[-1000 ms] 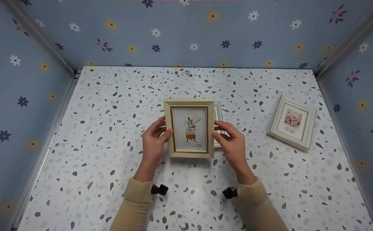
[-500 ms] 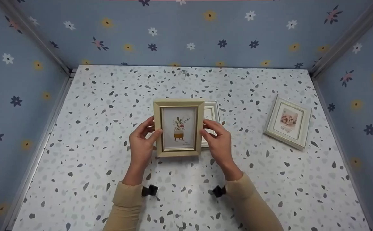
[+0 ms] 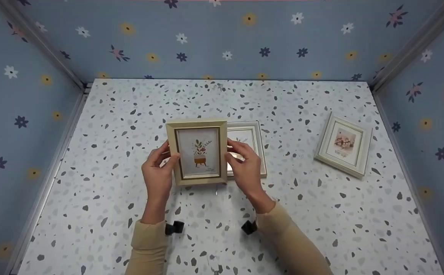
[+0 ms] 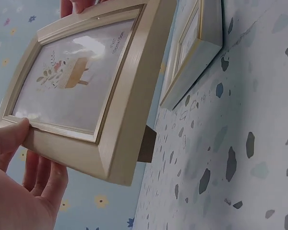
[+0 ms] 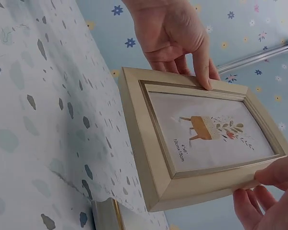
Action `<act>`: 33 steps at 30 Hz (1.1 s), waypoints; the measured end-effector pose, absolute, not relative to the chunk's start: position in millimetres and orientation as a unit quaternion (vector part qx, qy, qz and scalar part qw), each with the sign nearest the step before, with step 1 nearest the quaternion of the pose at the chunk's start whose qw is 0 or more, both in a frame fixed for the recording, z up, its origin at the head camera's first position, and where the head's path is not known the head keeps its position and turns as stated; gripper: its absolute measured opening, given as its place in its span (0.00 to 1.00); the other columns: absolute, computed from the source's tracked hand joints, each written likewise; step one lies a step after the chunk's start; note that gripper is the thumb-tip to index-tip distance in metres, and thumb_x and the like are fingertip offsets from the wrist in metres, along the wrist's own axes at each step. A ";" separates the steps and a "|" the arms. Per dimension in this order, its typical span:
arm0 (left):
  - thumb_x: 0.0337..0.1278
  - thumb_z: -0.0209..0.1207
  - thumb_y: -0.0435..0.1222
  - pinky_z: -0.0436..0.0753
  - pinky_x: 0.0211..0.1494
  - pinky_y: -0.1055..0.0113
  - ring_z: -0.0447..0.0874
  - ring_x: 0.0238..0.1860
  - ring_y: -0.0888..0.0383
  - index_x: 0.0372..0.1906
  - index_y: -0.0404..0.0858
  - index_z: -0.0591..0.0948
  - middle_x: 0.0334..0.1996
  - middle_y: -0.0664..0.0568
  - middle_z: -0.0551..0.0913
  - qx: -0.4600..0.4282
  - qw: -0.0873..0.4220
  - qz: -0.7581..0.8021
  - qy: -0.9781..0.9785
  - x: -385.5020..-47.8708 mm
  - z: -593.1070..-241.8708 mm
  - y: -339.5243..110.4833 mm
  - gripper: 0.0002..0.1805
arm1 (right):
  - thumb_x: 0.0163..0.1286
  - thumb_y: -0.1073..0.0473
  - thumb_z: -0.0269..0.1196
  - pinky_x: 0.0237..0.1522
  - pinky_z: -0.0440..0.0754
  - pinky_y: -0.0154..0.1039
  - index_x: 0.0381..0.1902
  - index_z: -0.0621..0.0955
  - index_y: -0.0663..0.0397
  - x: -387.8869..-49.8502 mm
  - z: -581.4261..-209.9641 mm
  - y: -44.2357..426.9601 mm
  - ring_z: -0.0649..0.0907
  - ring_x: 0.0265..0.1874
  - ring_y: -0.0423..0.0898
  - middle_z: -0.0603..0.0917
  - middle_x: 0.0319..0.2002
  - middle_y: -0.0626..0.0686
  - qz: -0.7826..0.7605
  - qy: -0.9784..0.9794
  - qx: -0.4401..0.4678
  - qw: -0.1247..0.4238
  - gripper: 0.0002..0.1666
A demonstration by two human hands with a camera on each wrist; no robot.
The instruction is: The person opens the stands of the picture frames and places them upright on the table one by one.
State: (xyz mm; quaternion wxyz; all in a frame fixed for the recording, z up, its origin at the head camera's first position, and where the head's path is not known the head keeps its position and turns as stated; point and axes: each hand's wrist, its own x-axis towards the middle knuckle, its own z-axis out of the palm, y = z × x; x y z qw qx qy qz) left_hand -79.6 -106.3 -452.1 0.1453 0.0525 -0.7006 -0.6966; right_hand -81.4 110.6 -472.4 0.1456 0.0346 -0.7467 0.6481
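A cream picture frame (image 3: 199, 179) with a potted-plant print is held up off the table between both hands. My left hand (image 3: 158, 173) grips its left edge, thumb on the front and fingers behind. On the opposite edge my right hand (image 3: 246, 170) pinches it the same way. Partly covered by it, a white picture frame (image 3: 259, 149) lies on the table behind and to the right. In the left wrist view a brown stand piece (image 4: 147, 145) sticks out from the back of the held frame.
Another white picture frame (image 3: 344, 145), with a pink flower print, lies askew at the right of the speckled table (image 3: 130, 214). Blue flowered walls (image 3: 222, 38) close off the back and both sides.
Both hands have carried the cream picture frame to the left, and more of the white picture frame behind it shows. The frame at the far right stays in its place on the table.
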 end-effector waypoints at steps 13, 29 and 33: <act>0.60 0.64 0.25 0.80 0.57 0.51 0.79 0.52 0.52 0.62 0.28 0.77 0.47 0.39 0.78 0.057 0.200 -0.643 -0.737 -72.4 -445.1 -108.1 0.24 | 0.64 0.75 0.65 0.46 0.85 0.40 0.56 0.83 0.62 -95.0 -475.5 90.5 0.84 0.49 0.51 0.82 0.51 0.57 0.647 -0.743 0.041 0.165 0.21; 0.64 0.60 0.24 0.74 0.65 0.50 0.72 0.60 0.47 0.68 0.29 0.70 0.56 0.36 0.72 0.053 0.188 -0.646 -0.738 -88.1 -450.0 -130.1 0.28 | 0.69 0.74 0.60 0.60 0.77 0.48 0.67 0.74 0.65 -125.8 -486.3 64.1 0.78 0.60 0.51 0.76 0.58 0.59 0.671 -0.730 0.100 0.082 0.28; 0.64 0.60 0.25 0.73 0.66 0.54 0.70 0.63 0.48 0.70 0.32 0.69 0.57 0.38 0.71 0.063 0.181 -0.655 -0.731 -98.3 -467.4 -140.4 0.29 | 0.70 0.71 0.61 0.65 0.71 0.50 0.71 0.69 0.65 -129.9 -490.2 61.3 0.73 0.65 0.52 0.71 0.64 0.59 0.664 -0.736 0.127 0.042 0.32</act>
